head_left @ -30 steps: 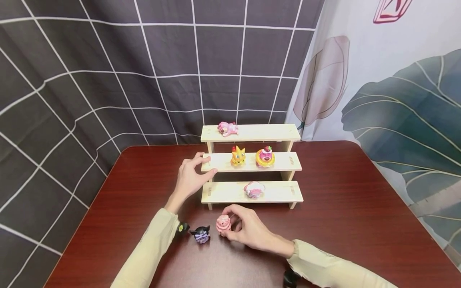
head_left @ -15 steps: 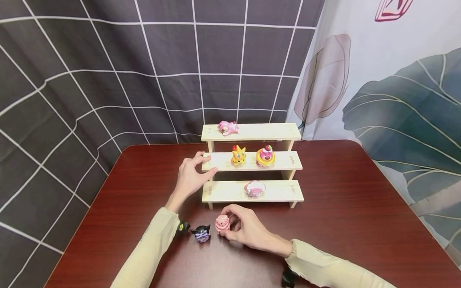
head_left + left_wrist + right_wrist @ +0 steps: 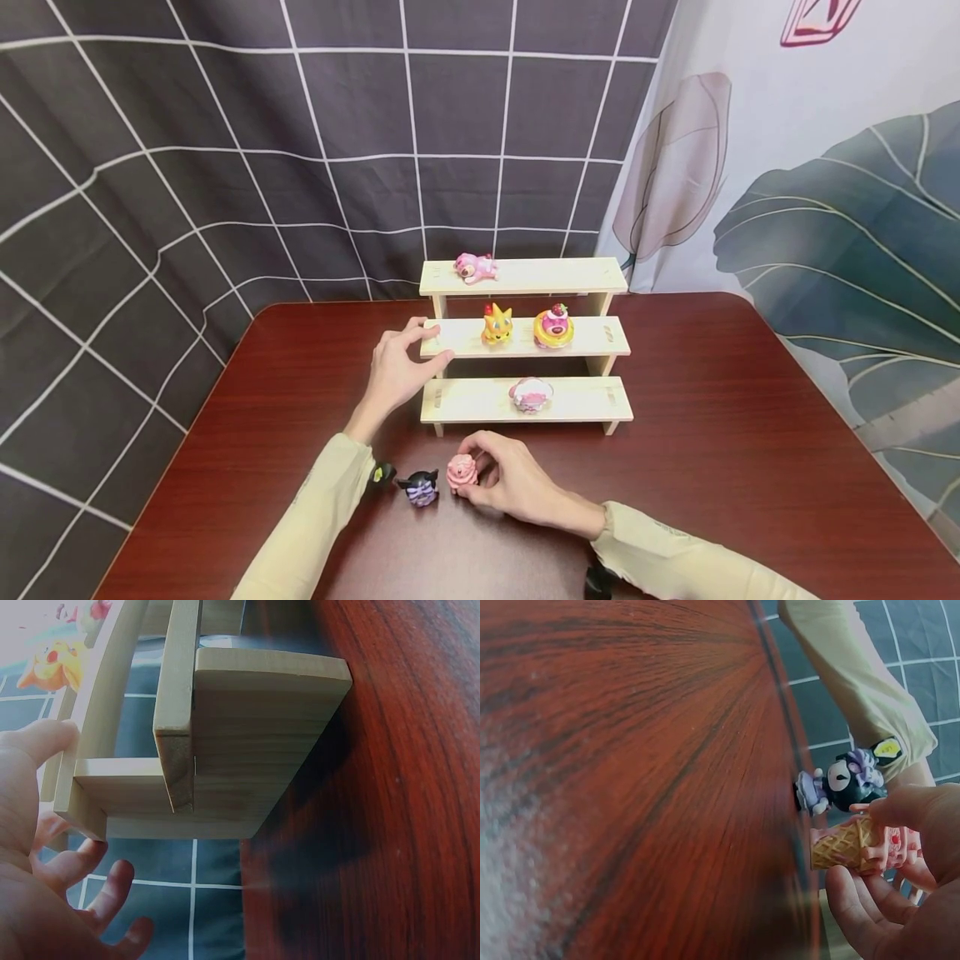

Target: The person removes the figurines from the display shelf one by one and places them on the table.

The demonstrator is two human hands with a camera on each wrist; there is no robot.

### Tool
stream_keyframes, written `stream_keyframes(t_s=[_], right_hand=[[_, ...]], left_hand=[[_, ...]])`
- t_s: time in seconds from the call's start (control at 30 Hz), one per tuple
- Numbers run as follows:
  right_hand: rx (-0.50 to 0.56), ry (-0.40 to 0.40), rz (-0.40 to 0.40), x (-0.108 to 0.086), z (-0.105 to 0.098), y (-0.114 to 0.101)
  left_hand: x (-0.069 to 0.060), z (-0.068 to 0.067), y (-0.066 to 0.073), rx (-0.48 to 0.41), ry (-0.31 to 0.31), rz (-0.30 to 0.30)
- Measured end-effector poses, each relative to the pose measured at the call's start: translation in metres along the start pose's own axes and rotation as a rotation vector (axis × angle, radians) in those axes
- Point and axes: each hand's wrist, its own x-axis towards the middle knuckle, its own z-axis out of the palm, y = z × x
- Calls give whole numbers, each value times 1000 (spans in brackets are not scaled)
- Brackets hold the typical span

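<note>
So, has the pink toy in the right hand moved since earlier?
Yes, slightly: in the head view, the pink toy has shifted left, closer to the black toy.

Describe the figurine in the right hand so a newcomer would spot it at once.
In front of the three-tier wooden stand on the dark red table, find the right hand. It holds a pink figurine. Unlike the black-and-purple figurine beside it, this one has a waffle-patterned cone base.
</note>
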Motion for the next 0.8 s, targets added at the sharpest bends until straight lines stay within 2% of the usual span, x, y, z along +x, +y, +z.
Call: stream_keyframes(t_s=[0.47, 0.8], right_hand=[[-18, 4, 1, -2, 2, 4], [-35, -27, -13, -3, 3, 2]], left_hand=[[0, 0, -1, -2, 7, 8], [0, 0, -1, -3, 10, 11]])
